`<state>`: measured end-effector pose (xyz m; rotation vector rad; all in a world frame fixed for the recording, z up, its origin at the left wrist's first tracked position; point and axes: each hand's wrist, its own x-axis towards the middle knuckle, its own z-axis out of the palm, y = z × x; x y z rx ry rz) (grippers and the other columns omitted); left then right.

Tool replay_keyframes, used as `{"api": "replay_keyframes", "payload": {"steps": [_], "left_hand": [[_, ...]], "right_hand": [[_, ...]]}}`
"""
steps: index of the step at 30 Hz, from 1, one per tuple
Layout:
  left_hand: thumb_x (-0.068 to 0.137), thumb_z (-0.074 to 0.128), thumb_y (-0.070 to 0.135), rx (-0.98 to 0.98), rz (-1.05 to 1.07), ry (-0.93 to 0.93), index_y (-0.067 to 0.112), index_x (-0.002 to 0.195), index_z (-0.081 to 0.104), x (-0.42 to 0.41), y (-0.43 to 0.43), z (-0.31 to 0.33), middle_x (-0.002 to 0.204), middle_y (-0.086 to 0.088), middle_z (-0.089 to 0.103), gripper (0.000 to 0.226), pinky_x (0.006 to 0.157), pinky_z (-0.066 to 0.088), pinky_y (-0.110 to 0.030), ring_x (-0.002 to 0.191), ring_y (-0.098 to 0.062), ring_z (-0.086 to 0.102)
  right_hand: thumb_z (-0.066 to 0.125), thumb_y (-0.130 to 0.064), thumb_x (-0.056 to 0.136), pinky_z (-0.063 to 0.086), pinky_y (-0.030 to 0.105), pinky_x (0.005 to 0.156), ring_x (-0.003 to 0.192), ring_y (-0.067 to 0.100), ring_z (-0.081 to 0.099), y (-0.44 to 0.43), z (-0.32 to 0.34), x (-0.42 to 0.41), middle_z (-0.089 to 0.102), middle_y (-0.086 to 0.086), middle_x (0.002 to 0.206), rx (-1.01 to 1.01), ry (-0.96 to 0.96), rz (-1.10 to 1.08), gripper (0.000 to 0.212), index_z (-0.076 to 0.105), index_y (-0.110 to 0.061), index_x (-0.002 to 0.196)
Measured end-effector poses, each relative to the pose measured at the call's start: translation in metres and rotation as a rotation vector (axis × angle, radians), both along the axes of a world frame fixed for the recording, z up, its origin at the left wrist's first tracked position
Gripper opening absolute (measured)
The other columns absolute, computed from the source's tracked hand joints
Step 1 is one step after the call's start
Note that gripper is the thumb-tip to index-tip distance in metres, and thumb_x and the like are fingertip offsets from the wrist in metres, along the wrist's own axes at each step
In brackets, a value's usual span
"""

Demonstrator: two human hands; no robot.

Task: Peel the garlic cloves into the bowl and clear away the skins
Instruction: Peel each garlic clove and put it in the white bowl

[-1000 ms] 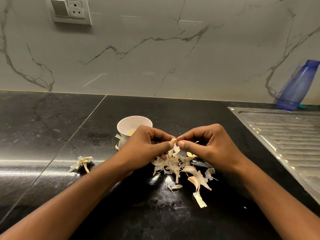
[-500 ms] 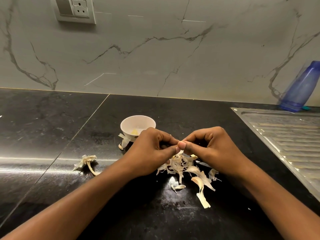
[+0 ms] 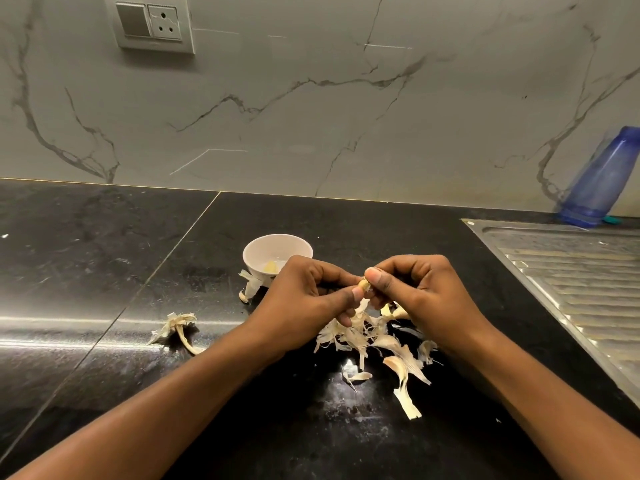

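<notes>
I am pinching a garlic clove (image 3: 363,284) between the thumbs and forefingers of my left hand (image 3: 301,303) and right hand (image 3: 420,292), the other fingers curled in. The skins (image 3: 374,341) are lying at 6 o'clock below my hands. The bowl (image 3: 266,240) is sitting at 10 o'clock, holding a peeled piece (image 3: 270,266). If I am squeezing too hard, the slick clove may be shooting out into the skins.

Black polished stone tabletop (image 3: 86,265) is open at left except one dried garlic stalk scrap (image 3: 175,325). Small white round bowl (image 3: 263,251) and pale papery garlic skins (image 3: 377,341) crowd centre; ribbed steel drainboard (image 3: 571,271) bounds right.
</notes>
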<state>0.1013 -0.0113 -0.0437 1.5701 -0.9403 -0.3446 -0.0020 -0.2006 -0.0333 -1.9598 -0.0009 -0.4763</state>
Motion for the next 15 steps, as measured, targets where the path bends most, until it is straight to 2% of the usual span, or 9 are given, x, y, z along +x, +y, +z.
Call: {"api": "replay_keyframes", "payload": {"steps": [3,6,11,15], "left_hand": [[0.097,0.073,0.012,-0.036,-0.028,0.041,0.009,0.111,0.081,0.0000,0.0003,0.0023,0.088,-0.008,0.081,0.017,0.074,0.063,-0.033,0.076,-0.023,0.075],[0.098,0.071,0.012,-0.035,-0.061,0.077,0.008,0.115,0.079,0.0026,0.0019,0.0054,0.092,-0.012,0.080,0.020,0.079,0.064,-0.035,0.080,-0.027,0.076],[0.099,0.069,0.009,-0.006,-0.065,0.074,0.010,0.121,0.077,0.0025,0.0011,0.0050,0.097,-0.010,0.081,0.023,0.082,0.064,-0.036,0.085,-0.027,0.078],[0.092,0.080,0.017,0.033,0.054,-0.118,0.020,0.114,0.081,0.0030,0.0018,0.0032,0.090,0.000,0.081,0.022,0.077,0.066,-0.039,0.080,-0.020,0.077]], "right_hand": [[0.069,-0.018,0.100,0.062,0.031,0.073,0.076,0.025,0.073,-0.0016,0.0024,0.0000,0.079,0.014,0.087,0.145,0.025,0.010,0.017,0.082,-0.006,0.096],[0.070,-0.017,0.099,0.061,0.028,0.070,0.073,0.024,0.072,-0.0024,0.0047,0.0012,0.079,0.017,0.087,0.178,0.021,0.003,0.018,0.080,-0.002,0.097],[0.069,-0.019,0.100,0.061,0.030,0.070,0.073,0.022,0.071,-0.0043,0.0038,0.0026,0.078,0.014,0.086,0.107,0.040,-0.001,0.018,0.079,-0.004,0.098],[0.069,-0.028,0.099,0.064,0.043,0.072,0.076,0.024,0.074,-0.0070,0.0045,0.0005,0.077,0.006,0.083,-0.123,0.042,-0.040,0.017,0.078,-0.015,0.096]]}}
